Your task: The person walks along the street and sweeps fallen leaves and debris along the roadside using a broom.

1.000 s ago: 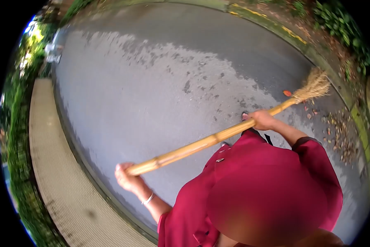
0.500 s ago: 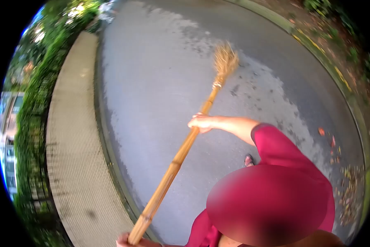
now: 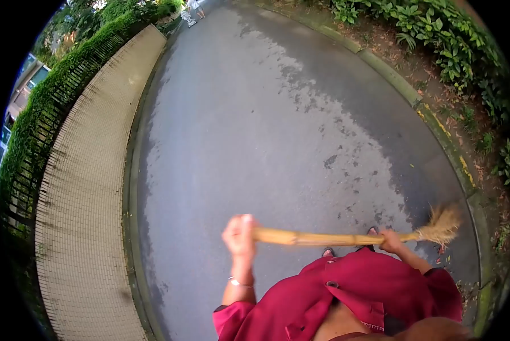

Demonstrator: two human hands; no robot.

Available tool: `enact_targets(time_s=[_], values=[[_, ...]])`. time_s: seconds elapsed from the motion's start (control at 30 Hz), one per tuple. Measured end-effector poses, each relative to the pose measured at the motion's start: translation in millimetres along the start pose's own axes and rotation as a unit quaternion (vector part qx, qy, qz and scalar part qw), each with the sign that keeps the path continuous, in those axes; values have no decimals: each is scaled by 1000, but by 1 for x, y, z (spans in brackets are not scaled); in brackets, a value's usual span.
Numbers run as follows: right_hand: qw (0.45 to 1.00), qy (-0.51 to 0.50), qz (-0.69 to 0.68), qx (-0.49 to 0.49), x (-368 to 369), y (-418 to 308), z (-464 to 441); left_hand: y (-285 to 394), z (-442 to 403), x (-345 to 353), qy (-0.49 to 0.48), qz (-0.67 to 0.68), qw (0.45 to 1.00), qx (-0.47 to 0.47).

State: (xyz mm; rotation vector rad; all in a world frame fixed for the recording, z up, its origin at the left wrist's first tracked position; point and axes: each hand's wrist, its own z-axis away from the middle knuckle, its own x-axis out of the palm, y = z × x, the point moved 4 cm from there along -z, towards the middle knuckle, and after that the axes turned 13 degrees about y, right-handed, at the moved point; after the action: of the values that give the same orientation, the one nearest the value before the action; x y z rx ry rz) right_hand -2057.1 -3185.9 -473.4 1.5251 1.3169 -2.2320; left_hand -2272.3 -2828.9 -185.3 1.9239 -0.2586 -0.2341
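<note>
A broom with a thick bamboo handle (image 3: pixel 306 238) lies almost level across the front of my body. My left hand (image 3: pixel 239 236) is wrapped round the handle's thick end, with a bracelet on that wrist. Farther right, my right hand (image 3: pixel 391 242) grips the thinner part of the handle, close to the straw head. The straw head (image 3: pixel 440 225) is blurred and spreads over the dark wet strip of road, near the right kerb. A few fallen leaves (image 3: pixel 443 259) lie just below it.
The road (image 3: pixel 226 136) runs ahead between a kerb on each side. On the left are a tiled pavement (image 3: pixel 93 210) and a hedge with a fence (image 3: pixel 50 111). Leafy bushes (image 3: pixel 448 42) line the right. Far ahead stands a person (image 3: pixel 196 7) beside a pale object.
The broom head swung forward and left, then back to the right kerb. My left hand rose from the bottom edge, and my right hand came back toward my body. The view has shifted too.
</note>
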Motion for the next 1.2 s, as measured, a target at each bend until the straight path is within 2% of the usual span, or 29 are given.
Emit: enact_targets(time_s=[0.07, 0.13, 0.23, 0.27, 0.3, 0.33, 0.37, 0.4, 0.43, 0.47, 0.5, 0.6, 0.63, 0.67, 0.73, 0.77, 0.8, 0.83, 0.87, 0.93, 0.97, 1.0, 1.1, 1.17, 1.2], values=[[988, -107, 62, 96, 1, 47, 31, -29, 21, 16, -55, 19, 995, -84], [991, -88, 74, 66, -3, 52, 55, -35, 19, 2, -37, 11, 995, -91], [997, -47, 59, 9, -13, -11, 55, -17, 8, -47, 26, -30, 996, -82], [998, -27, 47, -30, -19, -32, 47, -5, -1, -69, 62, -27, 996, -56], [998, -30, 30, -54, -27, -60, 40, 21, -10, -89, 66, -52, 996, 12], [996, -32, 13, -78, -38, -92, 37, 49, -16, -109, 83, -21, 995, 43], [993, 31, -21, -109, -53, -125, 36, 80, -18, -128, 143, 21, 988, 47], [990, 51, -60, -120, -53, -142, 34, 121, -17, -141, 137, -23, 981, 138], [972, 59, -108, -198, -68, -168, 36, 154, -12, -157, 134, 18, 979, 153], [963, 71, -141, -218, -72, -181, 35, 202, 4, -149, 137, -9, 965, 223], [953, 78, -174, -237, -72, -187, 42, 236, 21, -149, 135, 8, 959, 249], [946, 46, -208, -244, -79, -180, 83, 302, 72, -124, 152, 49, 945, 286], [950, 59, -222, -210, -81, -167, 105, 311, 84, -106, 155, 50, 954, 252], [953, 70, -235, -176, -81, -154, 129, 313, 92, -87, 151, -8, 946, 286], [967, 84, -219, -102, -70, -100, 173, 294, 105, -44, 68, 4, 965, 252], [974, 90, -199, -59, -72, -74, 201, 275, 117, -30, 67, 6, 974, 218], [977, 102, -186, -22, -60, -38, 228, 250, 129, -14, -5, 41, 983, 177], [978, 115, -172, 15, -49, -2, 253, 220, 153, 3, 51, 12, 992, 117], [902, 61, -365, 221, -50, 25, 281, 175, 172, 19, -9, -8, 994, 108], [970, 62, -185, 143, 0, 135, 341, 109, 246, 57, -70, -24, 996, -40], [965, 19, -125, 231, -9, 160, 370, 64, 282, 67, -129, -82, 988, 2], [972, -44, -10, 230, -7, 183, 398, 24, 317, 74, -175, -34, 978, -104], [972, -77, 17, 221, -15, 197, 461, 17, 351, 59, -212, -32, 969, -123], [973, -92, 86, 192, -5, 192, 489, 23, 351, 27, -155, -17, 983, -102], [965, -94, 72, 236, -23, 154, 487, 34, 349, 9, -128, -28, 985, -114]])
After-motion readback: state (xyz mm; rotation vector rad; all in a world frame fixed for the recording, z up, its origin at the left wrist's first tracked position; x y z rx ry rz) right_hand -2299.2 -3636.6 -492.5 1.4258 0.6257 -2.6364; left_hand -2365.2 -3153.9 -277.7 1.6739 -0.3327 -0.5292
